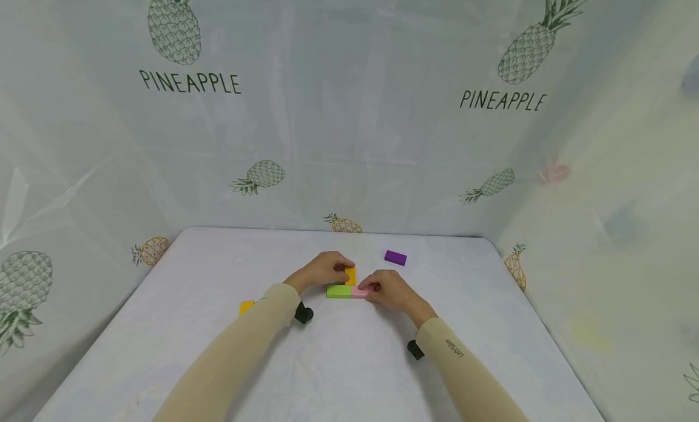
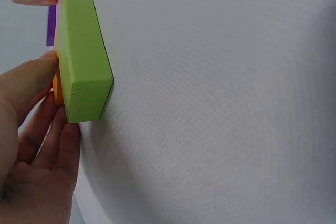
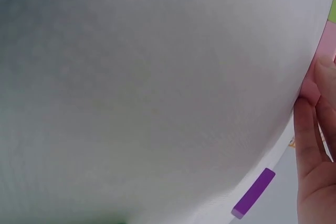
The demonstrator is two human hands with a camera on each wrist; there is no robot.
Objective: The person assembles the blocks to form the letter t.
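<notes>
A light green block [image 1: 338,292] and a pink block [image 1: 358,292] lie end to end on the white table, meeting in one row. Behind the place where they meet, a yellow block [image 1: 350,277] points away from the row. My left hand [image 1: 324,268] pinches this yellow block between thumb and fingers; in the left wrist view the green block [image 2: 86,40] hides most of it. With thumb and fingertips, my right hand [image 1: 391,289] grips the right end of the pink block. The right wrist view shows that pink block [image 3: 326,43] partly covered by the thumb.
A purple block [image 1: 395,258] lies apart, behind my right hand. Another yellow block [image 1: 247,306] sits at the left, partly covered by my left sleeve [image 1: 262,325]. Behind the table [image 1: 349,373] hangs a pineapple-printed sheet [image 1: 349,118].
</notes>
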